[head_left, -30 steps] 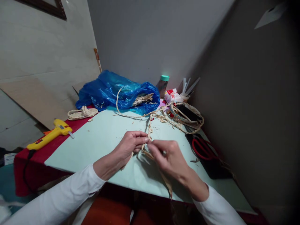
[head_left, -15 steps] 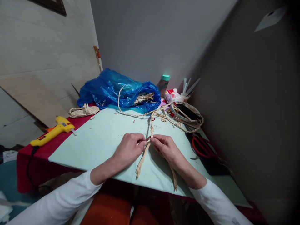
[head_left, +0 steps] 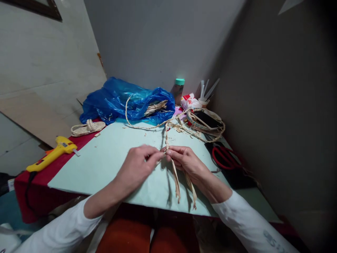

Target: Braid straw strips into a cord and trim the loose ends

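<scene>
A thin braid of pale dried plant fibre [head_left: 166,135] runs away from my fingers toward the back of the table. My right hand [head_left: 185,160] pinches the braid's near end between thumb and fingers. Two loose strands [head_left: 176,181] hang below that hand toward the table's front edge. Close against it on the left, my left hand [head_left: 142,163] is closed with thumb and finger on another strand, which is mostly hidden by the fingers. The braid's far part loops beside a blue plastic bag [head_left: 105,100] holding a bundle of dried fibre [head_left: 156,108].
On the left lie a yellow glue gun [head_left: 54,153] and a small woven slipper [head_left: 88,127]. To the right are red-handled scissors [head_left: 226,158] and a basket-like piece [head_left: 207,121] with a dark object in it. A green-lidded jar [head_left: 179,89] stands against the wall.
The left-hand strand that hung down now sits at my left fingers, which have shifted slightly left. Two strands now hang by my right hand. The whole view has shifted a little.
</scene>
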`<state>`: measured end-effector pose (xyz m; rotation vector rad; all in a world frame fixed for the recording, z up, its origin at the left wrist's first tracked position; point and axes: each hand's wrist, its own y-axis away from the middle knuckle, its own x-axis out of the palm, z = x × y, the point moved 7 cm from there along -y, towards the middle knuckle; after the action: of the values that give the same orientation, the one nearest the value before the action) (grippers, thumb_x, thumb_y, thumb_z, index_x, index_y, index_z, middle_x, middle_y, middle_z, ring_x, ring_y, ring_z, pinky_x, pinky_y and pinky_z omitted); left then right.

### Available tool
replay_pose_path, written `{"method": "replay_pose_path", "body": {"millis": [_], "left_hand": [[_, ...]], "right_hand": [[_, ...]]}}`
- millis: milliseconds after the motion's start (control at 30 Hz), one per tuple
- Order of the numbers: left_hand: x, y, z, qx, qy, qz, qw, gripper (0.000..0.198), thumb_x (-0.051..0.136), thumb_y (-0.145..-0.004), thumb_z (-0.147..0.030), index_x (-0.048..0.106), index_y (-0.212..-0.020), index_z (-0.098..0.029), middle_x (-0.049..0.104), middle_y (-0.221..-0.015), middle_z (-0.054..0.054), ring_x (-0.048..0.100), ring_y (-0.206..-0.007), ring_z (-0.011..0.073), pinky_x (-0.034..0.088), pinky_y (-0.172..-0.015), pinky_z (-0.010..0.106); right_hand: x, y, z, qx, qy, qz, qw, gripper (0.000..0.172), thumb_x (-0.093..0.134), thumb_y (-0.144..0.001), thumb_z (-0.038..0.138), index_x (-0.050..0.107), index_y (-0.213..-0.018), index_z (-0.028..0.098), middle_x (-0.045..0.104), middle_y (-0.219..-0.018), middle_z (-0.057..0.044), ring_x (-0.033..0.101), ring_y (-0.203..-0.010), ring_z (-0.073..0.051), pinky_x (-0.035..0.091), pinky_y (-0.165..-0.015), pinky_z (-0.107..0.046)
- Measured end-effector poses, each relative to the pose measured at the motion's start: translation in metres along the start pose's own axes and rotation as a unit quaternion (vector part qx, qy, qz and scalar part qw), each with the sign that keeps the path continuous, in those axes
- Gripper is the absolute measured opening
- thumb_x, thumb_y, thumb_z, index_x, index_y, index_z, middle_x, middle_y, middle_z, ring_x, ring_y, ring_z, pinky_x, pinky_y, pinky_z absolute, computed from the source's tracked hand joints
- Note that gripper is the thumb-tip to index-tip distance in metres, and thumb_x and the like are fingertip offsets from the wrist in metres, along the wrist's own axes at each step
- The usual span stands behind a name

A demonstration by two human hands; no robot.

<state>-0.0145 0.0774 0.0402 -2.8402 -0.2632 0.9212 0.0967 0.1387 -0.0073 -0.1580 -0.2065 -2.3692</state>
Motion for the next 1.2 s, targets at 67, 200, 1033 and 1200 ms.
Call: {"method": "replay_pose_path", "body": {"millis": [67,200,1033,1200], "left_hand": [[-0.002,-0.01,0.007,-0.026,0.095,0.001,0.995,0.013,0.06,-0.084,-0.028,0.065,-0.087,-0.018,0.066,-0.085,0.005,0.058,-0.082,0.0188,0.041,-0.076,0.028],[0.034,-0.02,0.019,-0.117,0.345,0.133,0.922,0.017,0.061,-0.081,-0.023,0.055,-0.094,-0.014,0.059,-0.075,0.002,0.054,-0.064,0.0123,0.041,-0.062,0.025],[0.046,-0.015,0.048,-0.109,0.248,0.055,0.961,0.011,0.062,-0.068,-0.019,0.061,-0.058,-0.015,0.06,-0.052,0.001,0.05,-0.051,0.0102,0.034,-0.054,0.022],[0.046,-0.012,0.051,-0.142,0.301,0.054,0.941,0.007,0.056,-0.067,-0.017,0.058,-0.06,-0.015,0.048,-0.043,-0.004,0.037,-0.038,0.0065,0.022,-0.043,0.021]], "right_hand": [[0.002,0.0,0.003,-0.014,0.008,0.004,1.0,0.027,0.064,-0.082,0.038,0.058,-0.07,0.014,0.036,-0.054,0.007,0.017,-0.046,-0.005,0.008,-0.046,-0.025],[0.004,0.001,0.009,-0.051,0.024,0.009,0.998,0.027,0.06,-0.085,0.038,0.056,-0.07,0.015,0.04,-0.055,0.006,0.021,-0.048,-0.006,0.012,-0.047,-0.025],[0.007,0.031,0.022,-0.057,0.597,-0.143,0.788,0.031,0.04,-0.095,0.028,0.055,-0.07,0.018,0.059,-0.059,-0.003,0.046,-0.05,-0.013,0.024,-0.054,-0.026],[0.036,0.031,0.022,-0.05,0.697,-0.183,0.692,0.02,0.043,-0.094,0.023,0.06,-0.089,0.016,0.069,-0.069,-0.01,0.06,-0.056,-0.019,0.022,-0.052,-0.029]]}}
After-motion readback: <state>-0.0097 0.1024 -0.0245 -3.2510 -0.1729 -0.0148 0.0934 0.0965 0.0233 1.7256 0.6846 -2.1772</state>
